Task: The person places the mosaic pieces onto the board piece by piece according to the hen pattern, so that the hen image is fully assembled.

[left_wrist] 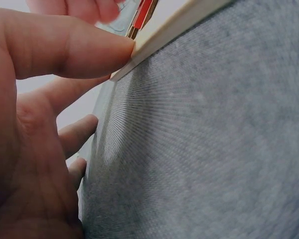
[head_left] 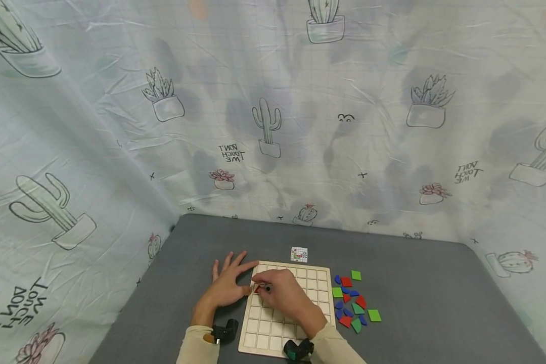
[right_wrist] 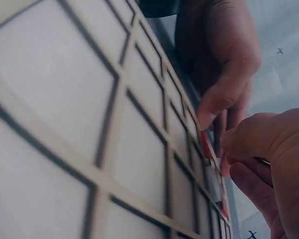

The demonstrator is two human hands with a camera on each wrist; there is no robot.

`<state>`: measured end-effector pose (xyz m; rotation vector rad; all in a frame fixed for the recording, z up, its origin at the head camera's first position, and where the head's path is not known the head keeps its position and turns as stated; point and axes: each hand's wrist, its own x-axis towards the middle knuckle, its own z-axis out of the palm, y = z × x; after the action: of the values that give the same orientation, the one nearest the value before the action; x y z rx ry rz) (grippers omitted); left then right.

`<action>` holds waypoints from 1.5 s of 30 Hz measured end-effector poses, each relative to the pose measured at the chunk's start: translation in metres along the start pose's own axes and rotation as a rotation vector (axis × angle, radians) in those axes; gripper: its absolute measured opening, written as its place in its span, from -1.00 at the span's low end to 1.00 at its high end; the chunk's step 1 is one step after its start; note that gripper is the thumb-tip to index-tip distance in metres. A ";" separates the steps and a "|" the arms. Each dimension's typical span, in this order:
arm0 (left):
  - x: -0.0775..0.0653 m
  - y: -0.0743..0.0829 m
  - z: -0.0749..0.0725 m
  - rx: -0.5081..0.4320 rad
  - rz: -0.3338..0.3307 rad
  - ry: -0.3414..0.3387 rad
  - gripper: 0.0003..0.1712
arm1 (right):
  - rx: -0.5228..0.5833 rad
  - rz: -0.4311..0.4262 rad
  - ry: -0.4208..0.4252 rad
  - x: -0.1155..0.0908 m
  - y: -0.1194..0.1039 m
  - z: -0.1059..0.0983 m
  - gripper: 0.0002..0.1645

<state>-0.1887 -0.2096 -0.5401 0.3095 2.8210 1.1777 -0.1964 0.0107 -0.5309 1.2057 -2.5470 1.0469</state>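
A pale wooden grid board (head_left: 264, 327) lies on the table. My left hand (head_left: 227, 287) spreads its fingers at the board's left side, with thumb and index finger touching its edge; in the left wrist view the thumb (left_wrist: 84, 47) presses the rim. Over the board's upper left squares, my right hand (head_left: 284, 293) curls its fingers around a thin object with a dark round end (head_left: 267, 288), whose kind I cannot tell. A red piece (head_left: 257, 289) shows beside the right fingertips. In the right wrist view, red pieces (right_wrist: 205, 144) sit along the board's far edge.
Right of the board lie several loose flat pieces: red (head_left: 346, 281), blue (head_left: 338, 305) and green (head_left: 374, 315). A small printed pattern card (head_left: 299, 254) is beyond the board's far edge. The grey table (head_left: 418, 293) meets a patterned cloth backdrop (head_left: 300, 151).
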 end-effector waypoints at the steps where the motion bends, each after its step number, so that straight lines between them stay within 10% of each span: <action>1: 0.000 0.000 0.000 0.002 -0.001 0.001 -0.18 | 0.028 0.007 0.005 -0.001 -0.001 -0.002 -0.68; 17: 0.000 0.002 0.001 -0.005 -0.013 -0.002 -0.17 | 0.209 0.191 0.105 -0.081 0.012 -0.062 -0.65; 32: 0.002 0.000 0.003 0.012 -0.019 -0.002 -0.16 | 0.047 0.344 0.244 -0.172 0.039 -0.129 -0.57; 45: 0.001 0.001 0.002 0.011 -0.009 0.000 -0.17 | 0.000 0.524 0.238 -0.203 0.063 -0.152 -0.47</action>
<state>-0.1892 -0.2074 -0.5407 0.2971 2.8271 1.1609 -0.1312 0.2636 -0.5303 0.3733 -2.7187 1.1928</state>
